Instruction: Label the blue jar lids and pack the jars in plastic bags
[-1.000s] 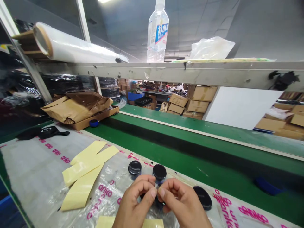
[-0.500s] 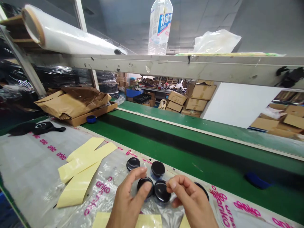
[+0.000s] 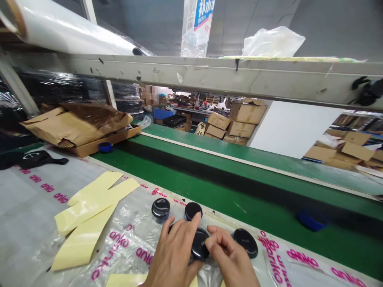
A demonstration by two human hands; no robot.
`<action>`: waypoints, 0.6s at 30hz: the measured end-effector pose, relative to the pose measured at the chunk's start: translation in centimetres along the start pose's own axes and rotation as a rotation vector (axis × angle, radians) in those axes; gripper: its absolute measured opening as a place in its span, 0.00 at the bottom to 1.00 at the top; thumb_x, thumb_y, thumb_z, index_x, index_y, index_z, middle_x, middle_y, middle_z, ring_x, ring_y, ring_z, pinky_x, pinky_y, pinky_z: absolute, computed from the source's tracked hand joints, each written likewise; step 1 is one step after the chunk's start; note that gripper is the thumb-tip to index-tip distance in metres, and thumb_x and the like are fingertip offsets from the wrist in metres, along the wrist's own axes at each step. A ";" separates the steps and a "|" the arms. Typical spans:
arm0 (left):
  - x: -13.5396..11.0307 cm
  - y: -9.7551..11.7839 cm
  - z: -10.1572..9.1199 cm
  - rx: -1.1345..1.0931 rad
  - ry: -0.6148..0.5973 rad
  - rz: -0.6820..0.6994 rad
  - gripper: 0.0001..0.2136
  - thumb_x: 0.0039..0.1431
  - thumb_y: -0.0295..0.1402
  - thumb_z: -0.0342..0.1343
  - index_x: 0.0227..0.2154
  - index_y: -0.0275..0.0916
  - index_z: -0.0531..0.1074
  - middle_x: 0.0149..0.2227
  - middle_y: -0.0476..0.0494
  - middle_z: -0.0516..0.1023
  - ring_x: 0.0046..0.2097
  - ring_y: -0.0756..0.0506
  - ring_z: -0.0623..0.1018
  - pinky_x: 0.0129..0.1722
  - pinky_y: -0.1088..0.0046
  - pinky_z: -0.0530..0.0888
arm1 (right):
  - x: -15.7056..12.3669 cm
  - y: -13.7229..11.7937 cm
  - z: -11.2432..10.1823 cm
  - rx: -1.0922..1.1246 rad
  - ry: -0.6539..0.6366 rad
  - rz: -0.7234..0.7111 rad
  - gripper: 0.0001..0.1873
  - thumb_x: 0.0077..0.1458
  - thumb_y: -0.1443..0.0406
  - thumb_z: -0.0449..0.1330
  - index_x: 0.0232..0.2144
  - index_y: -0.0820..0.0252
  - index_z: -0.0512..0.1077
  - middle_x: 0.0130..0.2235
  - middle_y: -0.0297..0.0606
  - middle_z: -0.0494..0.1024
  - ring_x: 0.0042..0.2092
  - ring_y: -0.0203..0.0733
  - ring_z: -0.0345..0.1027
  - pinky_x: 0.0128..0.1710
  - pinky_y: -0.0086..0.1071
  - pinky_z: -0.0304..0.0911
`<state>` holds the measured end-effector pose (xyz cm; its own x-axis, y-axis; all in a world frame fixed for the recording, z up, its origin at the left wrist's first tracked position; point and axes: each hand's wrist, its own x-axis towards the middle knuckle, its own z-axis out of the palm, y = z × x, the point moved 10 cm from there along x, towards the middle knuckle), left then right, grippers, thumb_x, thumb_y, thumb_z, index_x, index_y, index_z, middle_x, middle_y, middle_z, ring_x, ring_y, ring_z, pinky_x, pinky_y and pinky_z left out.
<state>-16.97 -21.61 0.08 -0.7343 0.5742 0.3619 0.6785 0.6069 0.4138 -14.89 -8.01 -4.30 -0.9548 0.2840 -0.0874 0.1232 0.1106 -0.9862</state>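
Observation:
Several small black round lids sit on clear plastic printed with pink "anko" lettering. My left hand [image 3: 176, 255] lies over them with fingers stretched out; its fingertip reaches one lid [image 3: 192, 210], and another lid [image 3: 160, 207] stands just to its left. My right hand [image 3: 231, 259] has its fingers curled in a pinch against the edge of a middle lid [image 3: 198, 245]. A flatter black lid [image 3: 245, 242] lies just right of that hand.
Yellow backing strips [image 3: 89, 207] lie to the left on the plastic. A green conveyor belt [image 3: 227, 187] runs behind, carrying a blue cap [image 3: 311, 220]. A cardboard tray with brown paper [image 3: 77, 127] is at far left. An overhead shelf [image 3: 209, 75] holds a water bottle and film roll.
My hands came apart from a joint pinch and lowered onto the lids. The left hand's fingers have spread out flat. The view shifted down and to the right.

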 end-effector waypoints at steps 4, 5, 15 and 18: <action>0.0 0.2 0.0 0.041 0.084 0.005 0.46 0.48 0.31 0.68 0.67 0.41 0.48 0.46 0.41 0.77 0.51 0.36 0.77 0.62 0.43 0.63 | -0.6 -0.4 0.0 0.024 0.103 -0.046 0.18 0.50 0.51 0.64 0.21 0.58 0.75 0.46 0.48 0.79 0.55 0.59 0.68 0.50 0.39 0.61; -0.1 0.4 0.0 0.060 0.107 0.023 0.45 0.49 0.36 0.68 0.67 0.39 0.49 0.46 0.40 0.77 0.50 0.36 0.77 0.62 0.43 0.63 | -0.8 -0.4 0.1 0.019 0.110 -0.053 0.18 0.50 0.51 0.63 0.21 0.57 0.75 0.46 0.47 0.79 0.55 0.58 0.68 0.50 0.39 0.61; -0.7 1.6 -0.7 0.211 0.254 0.065 0.39 0.53 0.40 0.64 0.64 0.33 0.56 0.48 0.38 0.78 0.51 0.37 0.76 0.62 0.52 0.60 | -1.5 0.4 -0.4 -0.050 0.180 -0.097 0.14 0.52 0.54 0.60 0.22 0.56 0.75 0.44 0.47 0.78 0.55 0.57 0.67 0.52 0.40 0.59; -0.8 1.9 -0.8 0.222 0.263 0.081 0.38 0.54 0.39 0.63 0.64 0.33 0.55 0.49 0.37 0.78 0.51 0.37 0.76 0.61 0.52 0.61 | -1.6 0.1 -0.3 -0.070 0.185 -0.117 0.14 0.52 0.55 0.60 0.22 0.57 0.75 0.44 0.46 0.77 0.53 0.54 0.68 0.50 0.38 0.60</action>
<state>-15.16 -21.38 1.27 -0.6377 0.4816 0.6011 0.7011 0.6862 0.1940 -13.26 -8.13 -4.20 -0.8988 0.4341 0.0606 0.0391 0.2172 -0.9753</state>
